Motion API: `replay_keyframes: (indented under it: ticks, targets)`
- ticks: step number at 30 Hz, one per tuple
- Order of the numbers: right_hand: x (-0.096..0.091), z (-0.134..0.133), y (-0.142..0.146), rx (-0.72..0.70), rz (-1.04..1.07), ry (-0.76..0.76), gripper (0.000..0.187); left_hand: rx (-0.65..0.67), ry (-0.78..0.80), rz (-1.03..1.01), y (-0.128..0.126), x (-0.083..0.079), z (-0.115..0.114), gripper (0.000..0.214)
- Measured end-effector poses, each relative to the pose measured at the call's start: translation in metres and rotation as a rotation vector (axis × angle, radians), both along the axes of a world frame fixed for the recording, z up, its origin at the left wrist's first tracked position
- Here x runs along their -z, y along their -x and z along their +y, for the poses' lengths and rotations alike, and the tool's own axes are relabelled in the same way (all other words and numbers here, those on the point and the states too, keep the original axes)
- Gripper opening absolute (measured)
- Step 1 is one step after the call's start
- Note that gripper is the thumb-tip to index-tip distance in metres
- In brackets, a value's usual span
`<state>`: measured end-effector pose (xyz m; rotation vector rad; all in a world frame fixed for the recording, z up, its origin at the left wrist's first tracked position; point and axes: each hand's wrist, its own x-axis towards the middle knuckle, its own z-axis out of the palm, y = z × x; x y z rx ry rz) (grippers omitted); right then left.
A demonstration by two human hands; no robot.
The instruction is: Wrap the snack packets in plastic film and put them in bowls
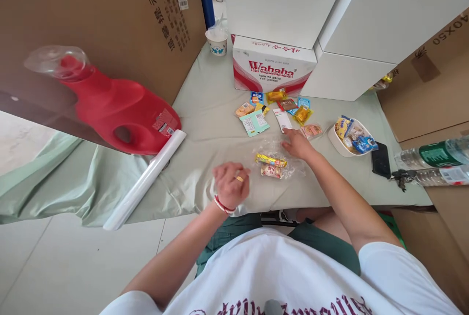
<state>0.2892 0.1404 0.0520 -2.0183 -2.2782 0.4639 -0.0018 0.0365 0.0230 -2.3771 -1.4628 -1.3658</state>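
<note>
My right hand (pixel 297 144) reaches forward with fingers stretched out and thumb apart. Its fingertips touch the near end of a white snack packet (pixel 282 119). My left hand (pixel 231 184), with a ring and a red-and-white bracelet, hovers by the clear plastic bag; its fingers look bent but are smeared by motion. On that clear plastic bag (pixel 295 167) lie a yellow snack stick (pixel 271 160) and a red-and-white wrapped snack (pixel 271 171). Beyond are a mint-green packet (pixel 254 123), a round wrapped cookie (pixel 245 109), a yellow-wrapped snack (pixel 302 115) and a pink packet (pixel 311 131).
A white bowl (pixel 335 143) of snacks stands right, beside a black phone (pixel 381 160) and plastic bottles (pixel 436 154). A Wahaha carton (pixel 273 68) stands behind. Left are a red jug (pixel 124 105), a white film roll (pixel 146 178) and a paper cup (pixel 217 43).
</note>
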Motion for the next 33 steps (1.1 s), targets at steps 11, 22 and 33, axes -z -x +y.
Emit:
replay_keyframes:
  ticks: [11, 22, 33]
  targets:
    - [0.000, 0.014, 0.017, -0.017, 0.250, 0.250, 0.017, -0.074, 0.435, 0.086, -0.046, 0.019, 0.024, 0.027]
    - [-0.021, -0.033, 0.018, -0.243, 0.344, 0.010, 0.019, -0.061, 0.686, -0.443, -0.050, 0.037, 0.073, 0.093]
    - [-0.003, -0.079, 0.032, -0.343, 0.232, 0.003, 0.046, -0.021, 0.916, -0.378, -0.029, 0.040, 0.086, 0.100]
